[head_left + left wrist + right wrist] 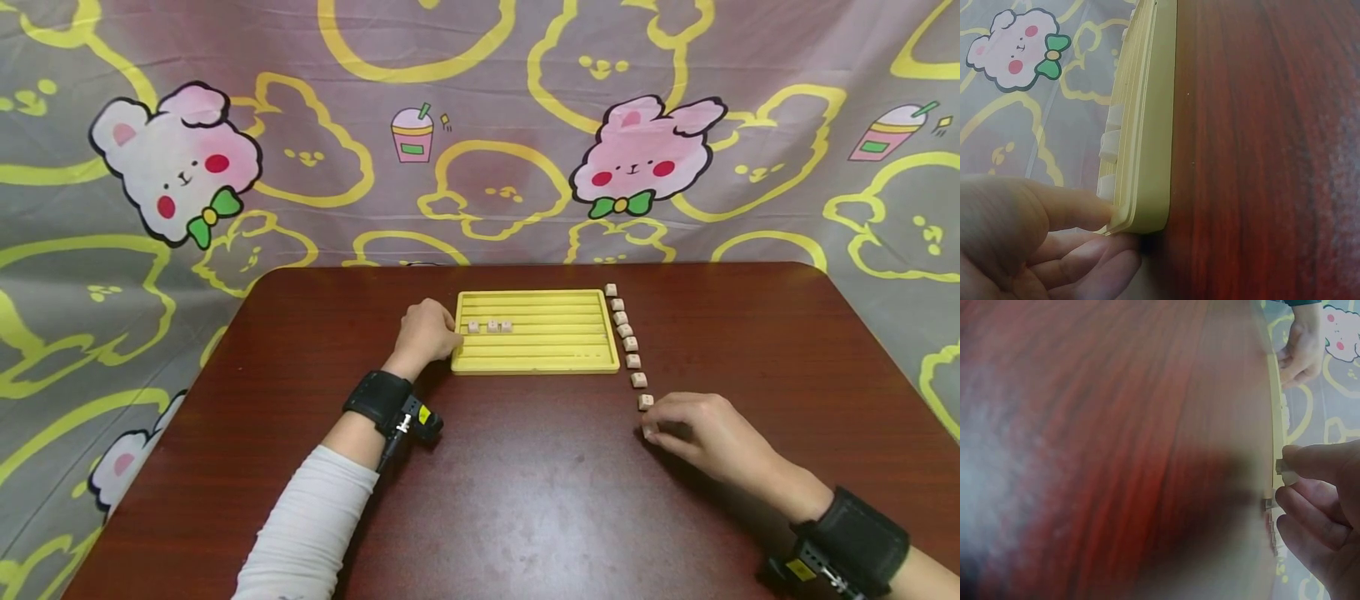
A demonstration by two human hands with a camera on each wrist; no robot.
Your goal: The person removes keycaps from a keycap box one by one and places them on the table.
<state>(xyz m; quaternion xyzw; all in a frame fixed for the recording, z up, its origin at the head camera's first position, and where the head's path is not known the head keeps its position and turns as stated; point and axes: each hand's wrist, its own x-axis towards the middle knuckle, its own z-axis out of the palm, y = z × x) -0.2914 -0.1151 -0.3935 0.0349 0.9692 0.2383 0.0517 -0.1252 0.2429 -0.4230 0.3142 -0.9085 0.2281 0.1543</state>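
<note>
A yellow ridged tray point(536, 363) lies on the table, with three small cream tiles point(492, 327) in one of its grooves toward the left. My left hand point(427, 332) grips the tray's left edge; in the left wrist view the thumb point(1079, 209) lies at the rim near the corner, other fingers curled below. My right hand point(701, 433) is at the near end of a row of similar tiles. Between its thumb and fingers, the right wrist view shows a small tile point(1282, 467) pinched; in the head view the fingers hide it. The row's nearest tile point(646, 402) sits beside the index finger.
Several cream tiles point(630, 343) form a slanting line along the tray's right side, from the far edge toward me. The brown wooden table point(525, 500) ends at the back against a patterned curtain point(487, 200). Both wrists wear black straps point(378, 400) with cameras.
</note>
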